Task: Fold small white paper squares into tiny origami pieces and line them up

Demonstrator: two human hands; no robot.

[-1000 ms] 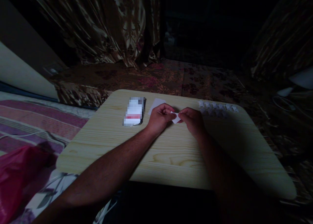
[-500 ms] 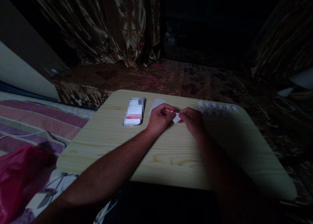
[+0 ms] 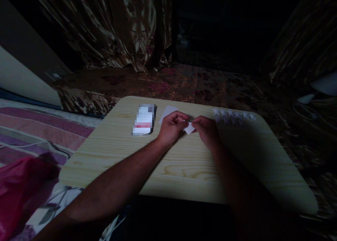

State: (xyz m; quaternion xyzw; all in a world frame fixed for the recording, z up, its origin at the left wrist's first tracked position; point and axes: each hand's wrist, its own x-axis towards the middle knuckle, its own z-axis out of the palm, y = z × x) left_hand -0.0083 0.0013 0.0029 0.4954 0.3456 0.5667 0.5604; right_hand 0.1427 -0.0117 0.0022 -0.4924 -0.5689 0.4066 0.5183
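A small white piece of paper (image 3: 189, 128) is pinched between my two hands over the table, one corner pointing down toward me. My left hand (image 3: 172, 126) closes on its left edge with thumb and fingers. On the right edge, my right hand (image 3: 207, 129) grips it the same way. Just behind my left hand lies a pale sheet of paper (image 3: 167, 112), partly hidden by that hand. Several small folded white paper pieces (image 3: 230, 113) sit in two rows beyond my right hand. Finer folds in the held paper are too dim to tell.
A phone (image 3: 143, 120) with a blurred-out screen lies on the wooden table (image 3: 110, 163), left of my hands. A striped bed (image 3: 34, 128) with a pink plastic bag (image 3: 21, 188) is at the left. Patterned curtains (image 3: 137, 27) hang behind, and a white cable (image 3: 302, 109) runs at far right.
Both hands keep their hold on the small paper and barely move. The paper's lower corner tips slightly downward; the rest of the table looks the same.
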